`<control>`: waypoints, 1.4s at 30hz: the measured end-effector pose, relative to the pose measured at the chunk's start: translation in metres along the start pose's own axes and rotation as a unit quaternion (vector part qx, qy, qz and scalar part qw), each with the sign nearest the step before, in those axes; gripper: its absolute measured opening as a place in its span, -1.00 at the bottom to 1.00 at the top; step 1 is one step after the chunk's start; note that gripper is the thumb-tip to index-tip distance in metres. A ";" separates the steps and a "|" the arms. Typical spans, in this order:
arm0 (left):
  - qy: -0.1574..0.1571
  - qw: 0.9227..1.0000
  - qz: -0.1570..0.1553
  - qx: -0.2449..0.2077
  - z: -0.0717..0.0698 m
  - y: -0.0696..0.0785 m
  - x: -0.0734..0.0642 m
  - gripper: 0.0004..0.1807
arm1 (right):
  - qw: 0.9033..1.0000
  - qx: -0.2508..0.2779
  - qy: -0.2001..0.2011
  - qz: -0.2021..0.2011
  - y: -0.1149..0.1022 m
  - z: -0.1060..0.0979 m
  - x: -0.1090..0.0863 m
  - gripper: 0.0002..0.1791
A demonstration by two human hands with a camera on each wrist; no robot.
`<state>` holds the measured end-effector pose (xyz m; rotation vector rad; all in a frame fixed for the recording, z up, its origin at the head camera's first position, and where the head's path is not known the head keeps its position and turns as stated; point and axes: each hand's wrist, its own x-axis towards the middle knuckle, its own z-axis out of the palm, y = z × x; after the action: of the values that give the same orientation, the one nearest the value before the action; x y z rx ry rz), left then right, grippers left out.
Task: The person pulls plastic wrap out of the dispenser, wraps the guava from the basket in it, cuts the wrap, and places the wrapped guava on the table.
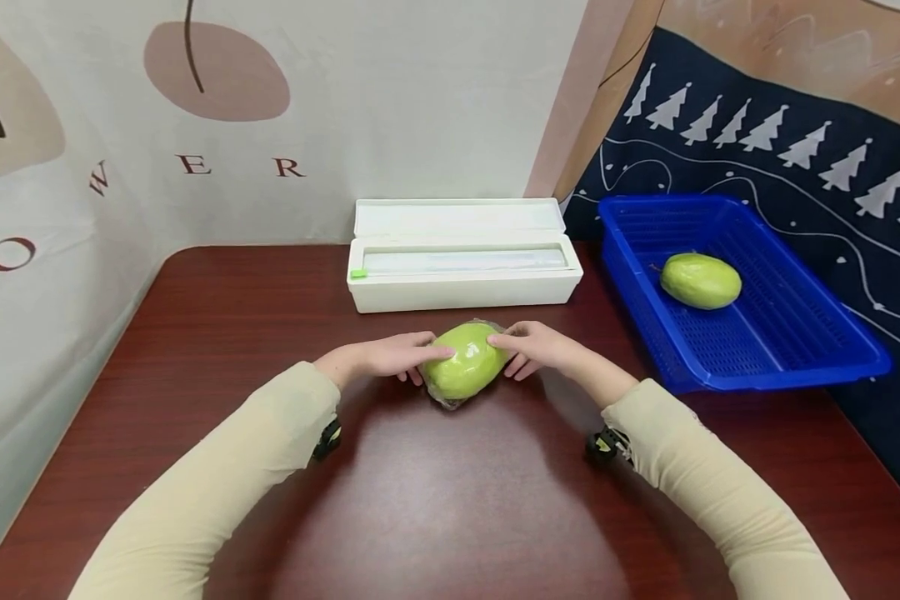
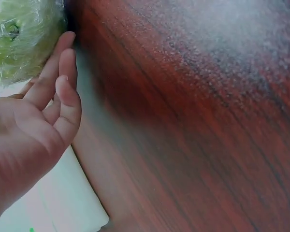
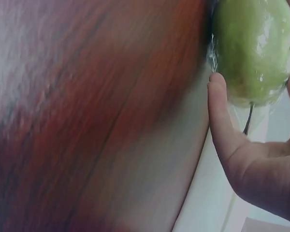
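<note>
A green oval melon in clear plastic film lies on the table in front of the white box. My left hand holds its left end, thumb on top and fingers along the side. On the right end, my right hand grips it in the same way. In the left wrist view the film on the melon is wrinkled around one end, close to the fingers of my left hand. A dark stem shows under the melon in the right wrist view, between the thumb and fingers of my right hand.
A white cling film box with its lid raised and a green slider stands behind the melon. To the right, a blue plastic basket holds a second green melon. The dark red wooden table ends at a cloth-covered wall.
</note>
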<state>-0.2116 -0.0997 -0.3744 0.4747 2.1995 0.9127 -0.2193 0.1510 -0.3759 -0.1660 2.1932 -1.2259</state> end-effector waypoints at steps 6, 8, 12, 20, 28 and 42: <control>-0.001 0.999 -0.013 0.031 -0.004 0.005 -0.002 -0.40 | 0.997 0.057 0.044 0.008 -0.003 0.010 -0.001 -0.28; 0.008 0.999 -0.021 0.043 -0.004 0.007 -0.001 -0.39 | 0.997 0.061 0.054 0.007 -0.005 0.015 -0.001 -0.28; 0.028 0.999 -0.022 -0.004 0.001 0.009 0.003 -0.38 | 0.994 0.096 0.052 0.007 -0.006 0.022 -0.002 -0.29; 0.033 0.988 -0.017 -0.151 0.005 0.007 0.005 -0.42 | 0.987 0.158 0.012 -0.011 0.000 0.032 -0.012 -0.31; 0.046 0.979 -0.032 -0.194 0.009 0.005 0.001 -0.45 | 0.983 0.185 0.007 0.009 -0.005 0.044 -0.018 -0.38; 0.123 0.949 -0.042 -0.286 0.005 0.014 -0.018 -0.42 | 0.987 0.157 0.034 -0.020 -0.038 0.040 -0.011 -0.41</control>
<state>-0.1948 -0.0974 -0.3584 -0.0141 2.0109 1.5578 -0.1944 0.1048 -0.3554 -0.0393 2.0276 -1.6022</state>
